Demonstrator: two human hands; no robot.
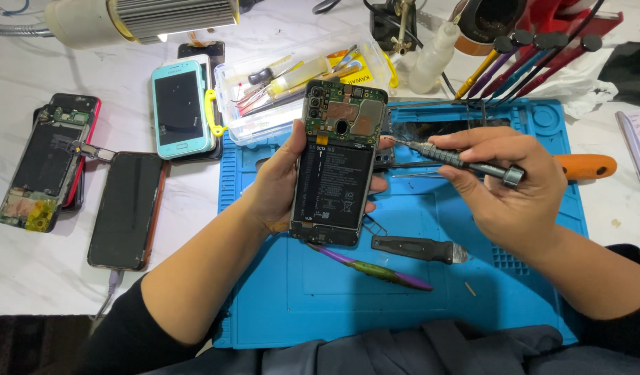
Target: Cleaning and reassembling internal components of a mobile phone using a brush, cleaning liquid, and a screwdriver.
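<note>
At the centre of the frame, above a blue work mat [403,292] on a white table [28,278], the left hand [275,187] is wrapped around an opened phone [337,163], gripping it by both long edges and holding it upright with its back toward the camera. The back cover is already off: the black battery and the green circuit board at the top lie bare, while the board and battery remain seated in the frame. The right hand [504,187] is closed around a slim grey screwdriver [459,160], pinching its shaft between thumb and fingers, with the tip touching the upper right edge of the phone near the board. As far as can be judged, the opening is done and the work has reached the screws around the board; whether any are out is too small to tell.

On the mat below the phone lie a black-handled tool [413,248] and a purple pry tool [375,267]; an orange-handled tool [584,167] shows behind the right hand. At upper centre a clear plastic box [292,90] holds small tools. To the left lie a light blue phone [181,107], a dark phone [129,208] face up, and another stripped phone [45,163]. Nothing blocks the screwdriver's reach to the board.
</note>
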